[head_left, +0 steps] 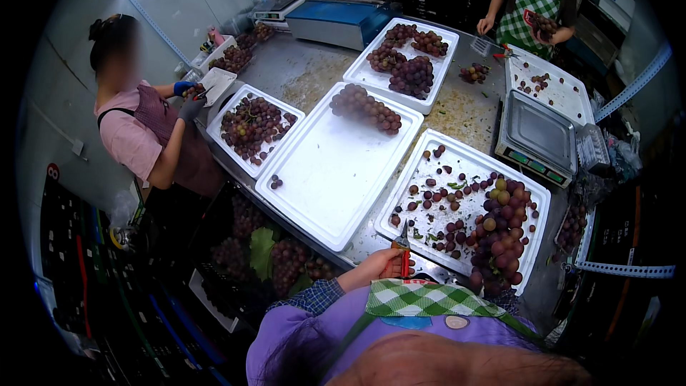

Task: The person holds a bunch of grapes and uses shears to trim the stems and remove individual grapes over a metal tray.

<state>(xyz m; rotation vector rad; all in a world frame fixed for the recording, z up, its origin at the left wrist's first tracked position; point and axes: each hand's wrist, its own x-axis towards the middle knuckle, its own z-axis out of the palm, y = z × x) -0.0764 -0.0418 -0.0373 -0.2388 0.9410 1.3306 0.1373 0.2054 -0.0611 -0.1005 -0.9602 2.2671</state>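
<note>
One bunch (504,229) shows over the right part of the near tray (468,154), among loose grapes (454,206); a slack hold could let it drop, and a stray blade could nick sound fruit. Left hand (386,264): low at the tray's near edge, fingers curled round red snips (405,263), blades pointing away. Right hand: hidden, its grip impossible to tell.

I count five broad white trays (321,179) on the surface (304,84) and three co-workers (132,132) around it. Nearest me are one pair of clippers (405,261) and one large grape bunch (504,229).
</note>
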